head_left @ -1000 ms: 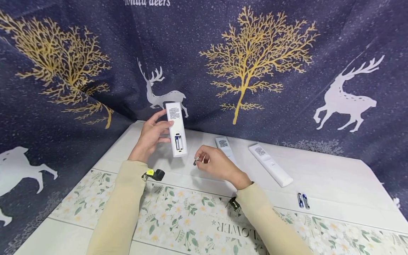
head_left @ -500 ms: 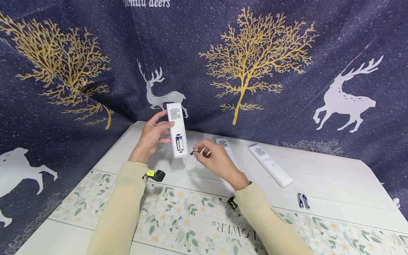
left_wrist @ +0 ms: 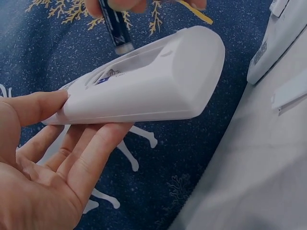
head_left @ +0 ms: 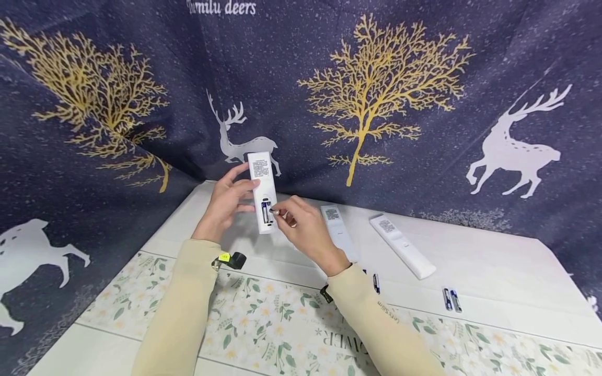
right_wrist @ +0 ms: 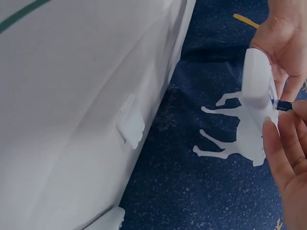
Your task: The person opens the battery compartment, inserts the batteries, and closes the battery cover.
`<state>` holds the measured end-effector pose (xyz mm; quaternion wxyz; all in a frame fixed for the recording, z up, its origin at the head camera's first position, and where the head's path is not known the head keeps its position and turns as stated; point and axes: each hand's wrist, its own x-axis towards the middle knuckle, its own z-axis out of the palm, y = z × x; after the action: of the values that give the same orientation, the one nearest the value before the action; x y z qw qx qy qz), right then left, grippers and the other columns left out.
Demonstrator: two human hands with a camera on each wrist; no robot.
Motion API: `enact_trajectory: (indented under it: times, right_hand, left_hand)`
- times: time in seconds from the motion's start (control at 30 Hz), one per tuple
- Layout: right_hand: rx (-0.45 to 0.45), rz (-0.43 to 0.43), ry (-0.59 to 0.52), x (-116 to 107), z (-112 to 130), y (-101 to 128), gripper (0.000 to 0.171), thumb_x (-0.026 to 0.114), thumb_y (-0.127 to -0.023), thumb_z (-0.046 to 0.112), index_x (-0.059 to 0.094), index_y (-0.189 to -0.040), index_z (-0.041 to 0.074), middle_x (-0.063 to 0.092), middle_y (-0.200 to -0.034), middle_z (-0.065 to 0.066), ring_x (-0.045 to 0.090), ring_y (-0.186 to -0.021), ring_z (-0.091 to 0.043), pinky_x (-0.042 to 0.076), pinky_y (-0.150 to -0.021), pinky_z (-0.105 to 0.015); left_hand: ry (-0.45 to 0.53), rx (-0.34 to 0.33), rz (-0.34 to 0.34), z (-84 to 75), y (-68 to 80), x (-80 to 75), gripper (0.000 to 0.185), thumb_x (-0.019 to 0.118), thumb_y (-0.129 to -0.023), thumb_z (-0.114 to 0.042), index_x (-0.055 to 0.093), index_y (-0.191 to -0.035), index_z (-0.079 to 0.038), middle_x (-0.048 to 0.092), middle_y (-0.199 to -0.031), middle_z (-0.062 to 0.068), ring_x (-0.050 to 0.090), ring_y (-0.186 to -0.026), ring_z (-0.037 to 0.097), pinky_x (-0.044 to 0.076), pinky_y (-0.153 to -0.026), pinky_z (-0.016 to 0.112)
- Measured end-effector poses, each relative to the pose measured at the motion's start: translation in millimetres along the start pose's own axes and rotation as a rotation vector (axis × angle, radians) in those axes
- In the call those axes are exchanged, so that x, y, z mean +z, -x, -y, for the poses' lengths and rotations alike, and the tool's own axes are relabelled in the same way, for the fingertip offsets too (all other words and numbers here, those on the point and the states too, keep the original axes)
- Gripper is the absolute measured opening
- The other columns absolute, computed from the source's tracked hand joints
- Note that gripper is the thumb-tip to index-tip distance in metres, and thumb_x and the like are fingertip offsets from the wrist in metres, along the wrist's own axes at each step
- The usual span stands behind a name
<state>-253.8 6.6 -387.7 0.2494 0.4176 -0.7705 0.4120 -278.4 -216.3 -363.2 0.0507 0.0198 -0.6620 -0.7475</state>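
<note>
My left hand holds a white remote control raised over the table, its back turned towards me. The battery compartment lies uncovered, with a blue and silver battery seated in one side. My right hand pinches a second battery right at the compartment's right side. In the left wrist view this dark blue battery points down, its silver end close over the opening. The left thumb presses on the remote's upper side while straighter fingers support it below. The right wrist view shows the battery reaching the remote's edge.
Two more white remotes, one behind my right hand and another further right, lie face down. Loose batteries lie at the right, others beside my right sleeve. A small white cover lies on the table. Patterned dark cloth hangs behind.
My right hand has moved up and left, bringing the battery from beside the remote to its compartment. Batteries near the right sleeve have come into view. The left hand keeps its hold.
</note>
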Motion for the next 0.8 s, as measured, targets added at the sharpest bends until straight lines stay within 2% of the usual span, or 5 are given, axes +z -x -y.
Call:
enact_trajectory:
  times: [0.2,0.37,0.53,0.8]
  right_hand:
    - [-0.042,-0.017,0.054,0.9,-1.8,2.4,0.018,0.078,-0.091,-0.007,0.075,-0.106,0.003,0.068,-0.093,-0.005,0.067,-0.073,-0.014,0.057,-0.067,-0.018]
    - [-0.09,0.037,0.095,2.3,-3.8,4.9,0.017,0.08,-0.091,-0.006,0.075,-0.104,0.005,0.068,-0.096,-0.005,0.069,-0.076,-0.014,0.055,-0.07,-0.014]
    - [-0.104,0.101,0.057,2.1,-5.2,6.8,0.017,0.081,-0.091,-0.005,0.075,-0.104,0.004,0.069,-0.099,-0.006,0.071,-0.08,-0.017,0.056,-0.074,-0.013]
    - [-0.104,0.162,0.003,1.0,-6.2,9.6,0.012,0.08,-0.096,0.005,0.079,-0.107,0.003,0.067,-0.099,-0.005,0.068,-0.08,-0.016,0.058,-0.073,-0.016]
  left_hand:
    - [0.002,-0.001,0.009,-0.2,0.7,1.5,0.065,0.072,-0.101,-0.011,0.047,-0.161,-0.019,0.073,-0.11,0.0,0.074,-0.089,0.02,0.063,-0.057,0.028]
    - [-0.003,0.0,0.011,-0.7,1.2,1.2,0.065,0.071,-0.102,-0.011,0.047,-0.161,-0.019,0.073,-0.111,0.0,0.074,-0.088,0.02,0.064,-0.058,0.029]
    - [-0.004,0.001,0.001,-2.1,1.3,0.0,0.064,0.072,-0.102,-0.011,0.047,-0.161,-0.019,0.072,-0.111,0.001,0.074,-0.087,0.019,0.064,-0.059,0.03]
    - [0.001,-0.001,-0.006,-0.7,0.5,-2.4,0.067,0.072,-0.101,-0.011,0.045,-0.162,-0.019,0.072,-0.111,0.001,0.074,-0.09,0.022,0.063,-0.058,0.028]
